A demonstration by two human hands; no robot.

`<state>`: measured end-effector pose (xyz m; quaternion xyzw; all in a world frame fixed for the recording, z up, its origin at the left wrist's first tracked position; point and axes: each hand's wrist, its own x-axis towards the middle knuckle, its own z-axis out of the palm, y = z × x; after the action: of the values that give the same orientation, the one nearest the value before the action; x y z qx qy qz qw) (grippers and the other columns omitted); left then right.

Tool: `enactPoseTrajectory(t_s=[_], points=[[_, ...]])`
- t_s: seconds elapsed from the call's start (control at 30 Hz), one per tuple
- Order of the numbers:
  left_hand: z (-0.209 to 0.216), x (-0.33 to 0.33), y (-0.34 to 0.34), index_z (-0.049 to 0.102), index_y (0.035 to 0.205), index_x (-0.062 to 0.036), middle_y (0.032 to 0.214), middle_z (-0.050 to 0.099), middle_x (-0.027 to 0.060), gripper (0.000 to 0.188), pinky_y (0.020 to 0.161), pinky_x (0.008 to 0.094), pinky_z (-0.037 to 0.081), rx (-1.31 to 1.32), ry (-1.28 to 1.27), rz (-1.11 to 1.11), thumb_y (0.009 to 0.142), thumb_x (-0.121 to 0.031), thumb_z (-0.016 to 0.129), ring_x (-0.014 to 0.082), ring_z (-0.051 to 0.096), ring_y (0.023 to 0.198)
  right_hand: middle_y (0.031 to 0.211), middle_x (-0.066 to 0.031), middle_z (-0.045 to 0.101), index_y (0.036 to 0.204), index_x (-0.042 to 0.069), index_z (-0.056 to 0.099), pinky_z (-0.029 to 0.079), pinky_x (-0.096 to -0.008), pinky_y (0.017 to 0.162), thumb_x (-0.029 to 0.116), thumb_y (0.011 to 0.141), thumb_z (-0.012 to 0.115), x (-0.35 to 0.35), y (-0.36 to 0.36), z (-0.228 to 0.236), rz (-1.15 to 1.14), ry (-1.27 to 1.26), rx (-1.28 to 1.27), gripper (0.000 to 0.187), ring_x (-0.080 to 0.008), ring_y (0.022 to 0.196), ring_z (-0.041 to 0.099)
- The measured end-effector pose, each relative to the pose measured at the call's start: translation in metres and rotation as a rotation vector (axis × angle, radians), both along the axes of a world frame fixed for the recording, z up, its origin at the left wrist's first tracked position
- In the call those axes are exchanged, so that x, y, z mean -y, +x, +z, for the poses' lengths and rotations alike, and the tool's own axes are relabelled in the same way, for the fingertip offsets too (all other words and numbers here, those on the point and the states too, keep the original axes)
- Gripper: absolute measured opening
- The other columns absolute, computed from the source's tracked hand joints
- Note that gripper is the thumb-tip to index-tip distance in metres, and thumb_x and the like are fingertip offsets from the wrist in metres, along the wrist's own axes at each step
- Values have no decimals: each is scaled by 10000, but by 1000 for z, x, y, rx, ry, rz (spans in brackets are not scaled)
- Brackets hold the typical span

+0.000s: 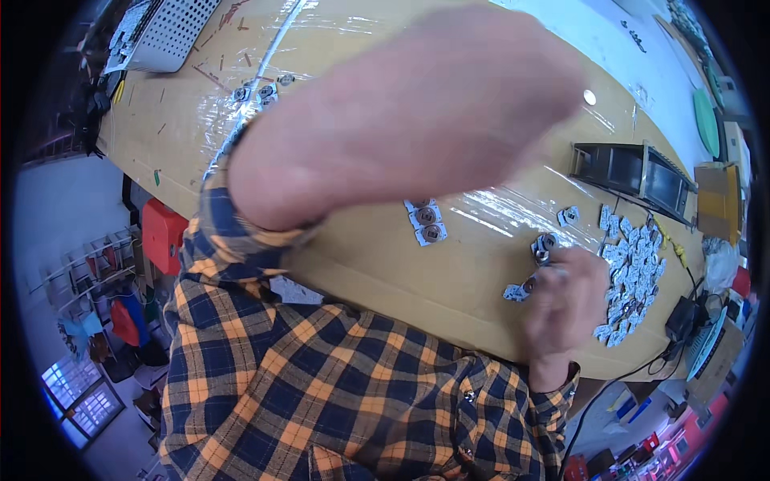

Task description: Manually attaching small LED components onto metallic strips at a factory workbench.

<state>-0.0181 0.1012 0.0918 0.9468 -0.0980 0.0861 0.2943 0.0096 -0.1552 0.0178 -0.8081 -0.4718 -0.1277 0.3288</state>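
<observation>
A row of parts (pixel 426 219) is lying centrally, perhaps finished; the heap (pixel 634 268) at right is seemingly waiting. The right hand (pixel 565 297) is bending over loose parts (pixel 514 293); the left hand (pixel 481 96) is hanging blurred; I cannot tell either grip.

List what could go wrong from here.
The blurred left hand looms close to the camera and hides part of the table, so small parts there could be overlooked. The right hand is close beside the heap of silvery parts and might scatter some.
</observation>
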Motion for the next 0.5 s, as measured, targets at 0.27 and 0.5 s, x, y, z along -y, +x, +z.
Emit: enactPoseTrajectory(t_s=[0.27,0.5], points=[[-28,-22,-47,598,916,-27,921,586,112,265,779,406,474,-229,205,-122,677,-12,712,342,572,915,1074,-145,615,803,-1,545,456,-436,848,84,800,692,-22,11,-11,96,-237,193,169,-335,1002,586],[-52,-12,-57,609,925,-40,912,553,66,281,805,398,457,-82,104,-214,668,-16,721,282,549,908,1013,-125,623,889,9,588,437,-394,785,92,871,646,5,33,-9,-329,-416,251,103,-304,910,574]])
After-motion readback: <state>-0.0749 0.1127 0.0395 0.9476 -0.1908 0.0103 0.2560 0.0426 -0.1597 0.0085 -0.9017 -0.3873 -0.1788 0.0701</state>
